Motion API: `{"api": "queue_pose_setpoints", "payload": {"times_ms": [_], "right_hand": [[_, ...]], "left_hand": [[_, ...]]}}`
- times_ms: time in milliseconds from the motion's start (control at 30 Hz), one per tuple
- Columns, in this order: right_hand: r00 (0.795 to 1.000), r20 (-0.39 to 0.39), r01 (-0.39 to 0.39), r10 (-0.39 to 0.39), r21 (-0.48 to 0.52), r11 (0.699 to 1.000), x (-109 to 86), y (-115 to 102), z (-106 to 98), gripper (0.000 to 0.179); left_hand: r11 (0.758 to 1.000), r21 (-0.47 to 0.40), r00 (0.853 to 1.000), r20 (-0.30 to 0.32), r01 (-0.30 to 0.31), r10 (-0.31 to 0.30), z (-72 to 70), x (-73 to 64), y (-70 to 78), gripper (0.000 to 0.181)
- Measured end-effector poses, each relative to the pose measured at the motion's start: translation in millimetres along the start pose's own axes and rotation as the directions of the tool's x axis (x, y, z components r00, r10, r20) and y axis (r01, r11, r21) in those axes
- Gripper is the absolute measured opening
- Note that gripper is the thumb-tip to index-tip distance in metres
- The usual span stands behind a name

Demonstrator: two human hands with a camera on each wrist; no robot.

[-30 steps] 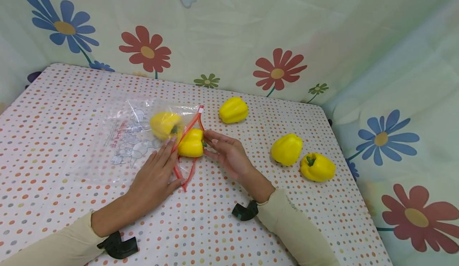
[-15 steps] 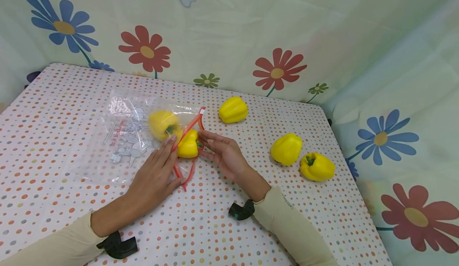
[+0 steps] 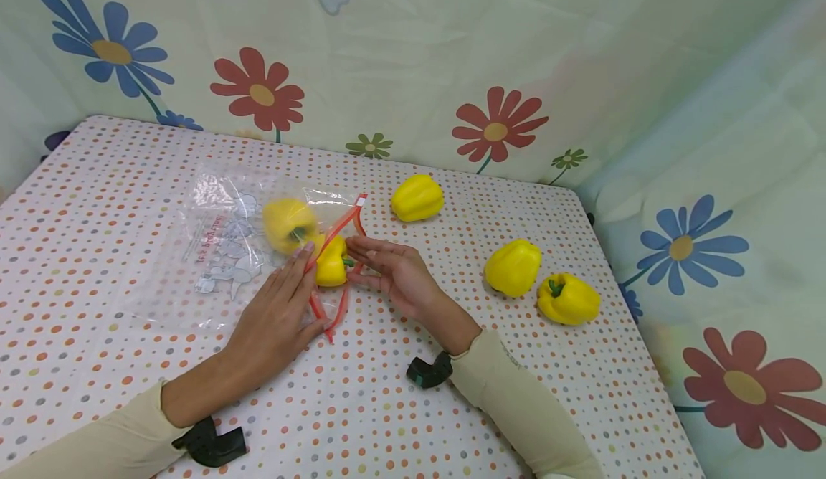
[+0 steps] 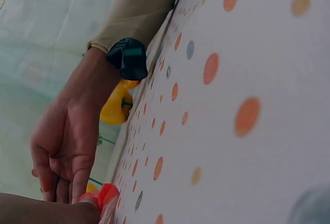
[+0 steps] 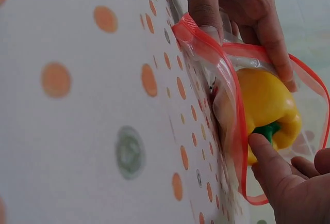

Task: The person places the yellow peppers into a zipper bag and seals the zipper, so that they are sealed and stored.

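A clear zip bag [image 3: 226,271] with a red zip edge lies flat, its mouth facing right. Inside it is a yellow bell pepper [image 3: 287,222]. A second yellow bell pepper [image 3: 331,264] sits in the mouth, green stem outward. My left hand [image 3: 274,310] rests on the bag's edge with straight fingers, thumb spread toward the lower corner. In the right wrist view, the red zip edge [image 5: 240,126] loops around the second pepper. Fingertips of my right hand [image 3: 400,274] touch that pepper's stem end, fingers mostly extended.
One yellow bell pepper [image 3: 417,198] lies behind the right hand. Two others, a plain-sided pepper [image 3: 513,268] and one with its stem showing [image 3: 568,299], lie at the right. The dotted tablecloth [image 3: 361,407] reaches back to a flower-printed curtain [image 3: 400,56].
My right hand has moved left, and the second pepper has slid further into the bag's mouth. The pepper inside has shifted slightly left. The left hand stays nearly still.
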State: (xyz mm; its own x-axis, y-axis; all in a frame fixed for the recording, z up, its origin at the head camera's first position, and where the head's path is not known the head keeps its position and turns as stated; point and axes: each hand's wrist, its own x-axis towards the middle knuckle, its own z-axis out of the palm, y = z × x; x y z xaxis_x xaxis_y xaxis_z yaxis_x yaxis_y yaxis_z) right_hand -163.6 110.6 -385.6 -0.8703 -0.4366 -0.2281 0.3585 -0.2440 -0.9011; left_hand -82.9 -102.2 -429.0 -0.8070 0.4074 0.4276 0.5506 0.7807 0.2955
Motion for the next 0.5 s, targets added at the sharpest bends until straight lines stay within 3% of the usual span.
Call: {"api": "queue_pose_setpoints", "payload": {"times_ms": [500], "right_hand": [[0.999,0.046,-0.022,0.024,-0.051,0.998,4.9,0.8,-3.0,0.037]], "left_hand": [[1.000,-0.008,1.000,-0.011,-0.011,0.011,-0.6,0.4,-0.3,0.098]]}}
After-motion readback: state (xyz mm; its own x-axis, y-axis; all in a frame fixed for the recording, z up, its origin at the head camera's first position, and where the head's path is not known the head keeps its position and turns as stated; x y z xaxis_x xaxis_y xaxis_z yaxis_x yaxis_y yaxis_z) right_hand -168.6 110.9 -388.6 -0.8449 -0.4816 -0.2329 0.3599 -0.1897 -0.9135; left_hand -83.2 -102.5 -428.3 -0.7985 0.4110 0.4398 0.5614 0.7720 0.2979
